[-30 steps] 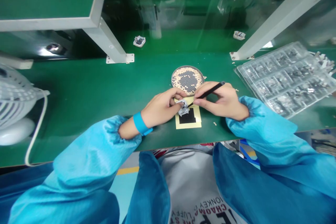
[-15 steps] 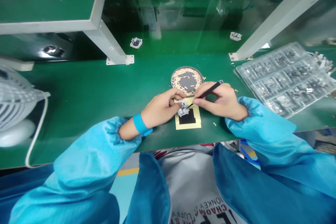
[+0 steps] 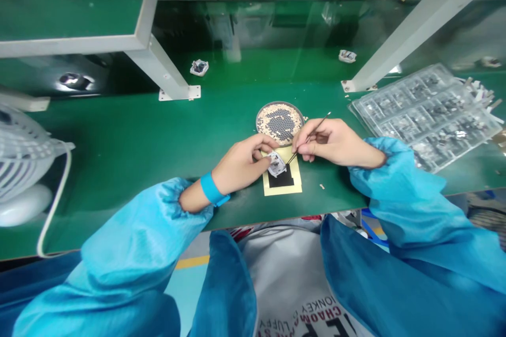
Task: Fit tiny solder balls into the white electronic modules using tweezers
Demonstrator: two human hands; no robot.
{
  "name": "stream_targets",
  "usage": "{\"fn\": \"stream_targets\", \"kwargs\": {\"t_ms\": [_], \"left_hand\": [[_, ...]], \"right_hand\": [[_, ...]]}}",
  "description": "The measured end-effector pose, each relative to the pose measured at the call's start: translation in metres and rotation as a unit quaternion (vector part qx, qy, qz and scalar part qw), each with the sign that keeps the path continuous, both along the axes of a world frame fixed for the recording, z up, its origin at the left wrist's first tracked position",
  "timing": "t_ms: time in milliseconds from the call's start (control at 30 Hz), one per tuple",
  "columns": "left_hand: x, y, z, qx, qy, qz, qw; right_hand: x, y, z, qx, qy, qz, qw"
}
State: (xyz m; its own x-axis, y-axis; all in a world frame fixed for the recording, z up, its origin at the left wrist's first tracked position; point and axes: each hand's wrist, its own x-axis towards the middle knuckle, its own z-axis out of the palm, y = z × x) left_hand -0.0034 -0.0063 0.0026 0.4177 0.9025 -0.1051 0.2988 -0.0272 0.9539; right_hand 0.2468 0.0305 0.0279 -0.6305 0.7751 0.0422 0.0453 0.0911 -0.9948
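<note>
My left hand [image 3: 247, 162] pinches a small white plastic housing [image 3: 276, 165] with metal parts inside, its thumb on the near left edge. Between the thumb and fingers of my right hand [image 3: 322, 141] is a pair of dark tweezers [image 3: 312, 133], slanting down to the left. The tweezer tips are at the right edge of the housing; whether they hold a tiny piece I cannot tell. Beneath the housing lies a pale yellow sheet [image 3: 297, 188] with a black square [image 3: 281, 180]. Just beyond my hands stands a round grey dish [image 3: 280, 122] with many small beige pieces.
A clear compartment tray [image 3: 427, 110] of small parts lies at the right. Two more white housings, one at left [image 3: 199, 68] and one at right [image 3: 347, 56], sit farther back. A white fan [image 3: 27, 163] with a cord is at the left; metal shelf legs [image 3: 174, 71] rise behind.
My right hand has turned and shifted slightly right, so the tweezers now show edge-on. The housing is tilted a little differently in my left hand, which stays nearly in place.
</note>
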Motion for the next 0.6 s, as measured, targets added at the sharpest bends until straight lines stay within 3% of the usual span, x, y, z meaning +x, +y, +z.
{"fn": "stream_targets", "kwargs": {"t_ms": [233,400,500,600], "left_hand": [[-0.002,0.003,0.000,0.009,0.023,0.009,1.000],[-0.004,0.003,0.003,0.021,0.051,-0.008,0.998],[-0.006,0.003,0.006,0.076,0.094,-0.035,0.992],[-0.008,0.002,0.007,0.130,0.123,-0.065,0.982]], "right_hand": [[0.008,0.009,0.001,0.007,0.009,-0.025,1.000],[0.014,-0.010,0.001,-0.001,0.039,-0.067,0.997],[0.039,-0.026,0.009,-0.009,0.075,-0.100,0.992],[0.093,-0.039,0.032,0.043,0.034,-0.230,0.972]]}}
